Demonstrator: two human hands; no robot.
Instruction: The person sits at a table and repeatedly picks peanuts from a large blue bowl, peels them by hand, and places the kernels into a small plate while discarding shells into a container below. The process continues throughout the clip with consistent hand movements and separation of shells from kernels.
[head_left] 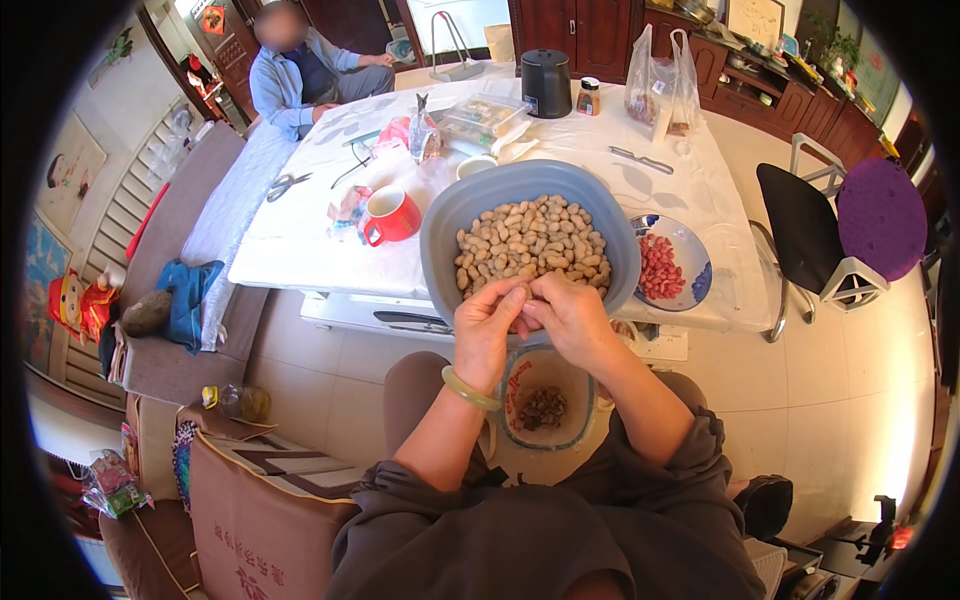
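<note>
We see both hands meeting over the near rim of a grey-blue basin (440, 250), which sits at the near edge of the cloth-covered bench (285, 240). Our left hand (487, 318), with a pale bangle (470, 390) at its wrist, is drawn closed, thumb against fingertips; our right hand (572, 318) is curled in against it the same way, with fingertips touching those of the left. We cannot tell what, if anything, sits in the pinch, as the fingers hide it. Just past them, whole peanuts (535, 232) lie heaped in the basin. Just beside it on the right stands a blue-and-white bowl (690, 243) with pinkish-red kernels (657, 270) gathered toward its left side. Below our hands, between our knees, a bin (570, 378) holds brown shells (542, 408). Left of the basin we have a red mug (393, 216), with scissors (288, 186) farther off near the bench's left edge. Toward the far side stand a black kettle (545, 86), a small jar (588, 99) and a plastic bag (652, 85). Another person (305, 75) sits at the far left corner.
</note>
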